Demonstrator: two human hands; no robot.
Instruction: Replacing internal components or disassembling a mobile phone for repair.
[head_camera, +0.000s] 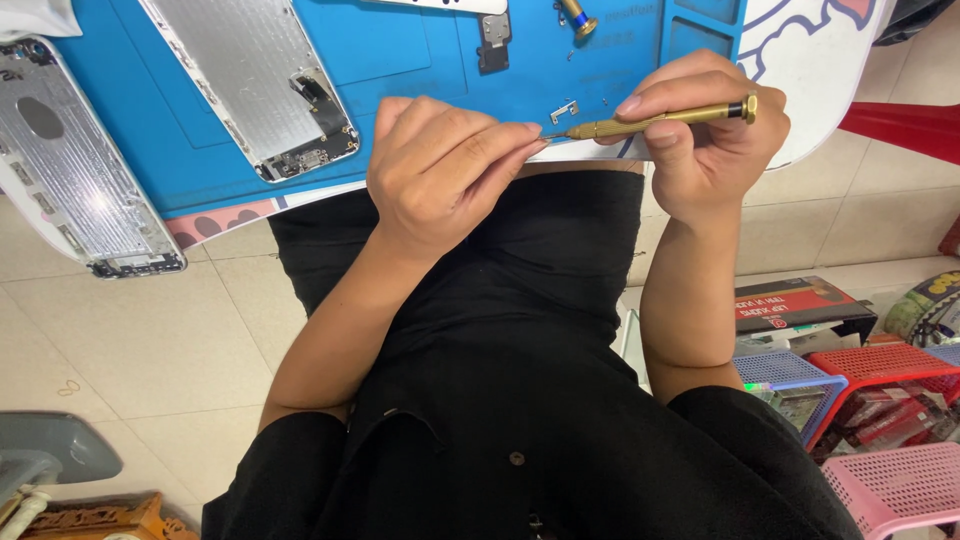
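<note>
My right hand (700, 130) grips a slim brass screwdriver (660, 120) held level over the near edge of the blue work mat (400, 60). My left hand (445, 170) has its fingertips pinched at the screwdriver's tip, and I cannot tell if something tiny sits between them. A small metal bracket (564, 110) lies on the mat just beyond the tip. Two silver phone back housings lie inside-up: one (255, 85) on the mat, another (70, 170) at the left edge of the table.
A second brass screwdriver (575, 18) and a small dark part (493, 40) lie farther back on the mat. On the tiled floor to the right stand blue (790, 375), red (880, 365) and pink (895, 490) baskets and a red box (795, 303).
</note>
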